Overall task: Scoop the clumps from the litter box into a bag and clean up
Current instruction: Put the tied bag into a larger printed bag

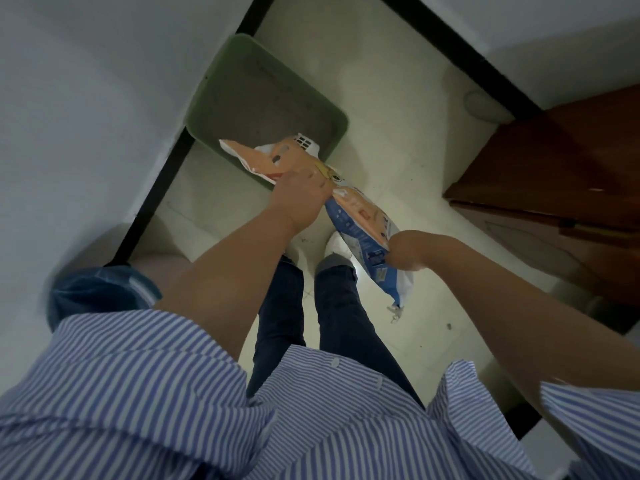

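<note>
Between the two hands stretches an orange, white and blue printed bag [360,209], held slantwise above the pale floor [398,116]. The left hand [301,195] grips the bag near its upper part, fingers curled around the crumpled plastic, with the bag's open, orange top end fanning out beyond it. The right hand [403,251] pinches the bag close to its lower blue end, fingers closed over the edge, and a short tail of the bag hangs down just below that hand.

Just beyond the left hand sits the green litter box [204,109], pushed into the corner against the grey wall [86,98], with grey litter [263,98] spread evenly inside it. The bag's top end overlaps the near rim of the litter box as seen from above. A white slotted scoop [304,143] shows past the bag's top edge, over the near part of the litter; whether it rests in the box or in the bag cannot be told.

Below the hands are the person's dark trouser legs and white shoes [337,245], standing on the floor. To the right of the right hand stands a brown wooden door [554,174]. Both forearms are bare, coming out of a blue-and-white striped shirt [173,393].
</note>
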The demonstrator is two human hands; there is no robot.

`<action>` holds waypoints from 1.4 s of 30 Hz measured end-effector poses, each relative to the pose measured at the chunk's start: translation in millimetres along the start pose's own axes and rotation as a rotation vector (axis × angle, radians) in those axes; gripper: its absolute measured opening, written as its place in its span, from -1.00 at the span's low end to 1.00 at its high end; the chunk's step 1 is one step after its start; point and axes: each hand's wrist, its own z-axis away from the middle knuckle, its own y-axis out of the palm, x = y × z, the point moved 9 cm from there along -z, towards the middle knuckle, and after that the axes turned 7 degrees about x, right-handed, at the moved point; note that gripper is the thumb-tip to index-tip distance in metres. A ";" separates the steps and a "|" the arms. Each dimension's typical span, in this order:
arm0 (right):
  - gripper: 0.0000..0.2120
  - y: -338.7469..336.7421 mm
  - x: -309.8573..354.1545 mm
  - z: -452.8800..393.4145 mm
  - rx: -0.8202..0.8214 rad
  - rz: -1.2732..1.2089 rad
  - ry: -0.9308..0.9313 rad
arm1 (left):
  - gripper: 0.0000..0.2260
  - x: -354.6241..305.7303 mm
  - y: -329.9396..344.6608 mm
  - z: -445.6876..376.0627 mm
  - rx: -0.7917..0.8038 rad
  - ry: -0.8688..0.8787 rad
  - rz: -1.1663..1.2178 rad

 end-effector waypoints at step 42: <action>-0.83 12.9 20.0 -10.5 0.027 0.064 -0.034 | -0.69 23.9 20.1 17.9 0.329 -0.139 -0.134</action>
